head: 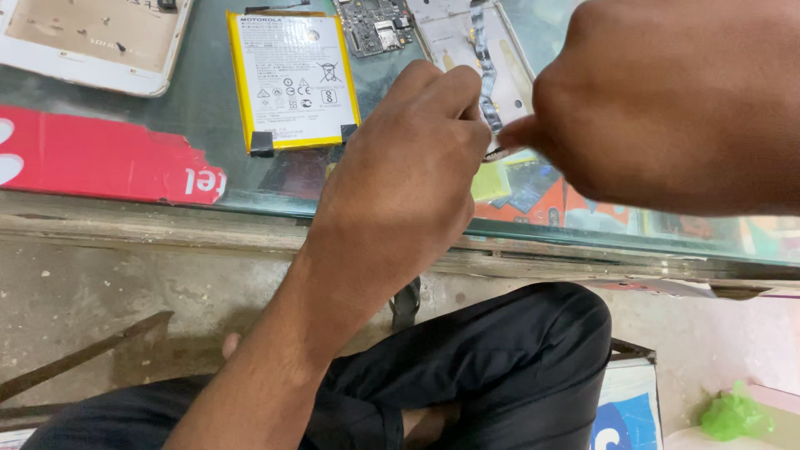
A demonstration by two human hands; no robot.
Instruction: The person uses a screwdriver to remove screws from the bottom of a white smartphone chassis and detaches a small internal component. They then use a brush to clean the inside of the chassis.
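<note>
Both hands meet over the glass counter (pixel 208 108) near its front edge, left hand (pixel 408 175) & right hand (pixel 667 108) pinched on a small dark flex strip (pixel 486 75), its long axis running away from the edge; battery (pixel 293 79) lies left

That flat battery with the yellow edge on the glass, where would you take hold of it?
The battery lies flat on the glass counter, apart from the circuit board. I would probably come from above and pinch its two long yellow edges near the middle: it is thin, and both sides look free.
</note>
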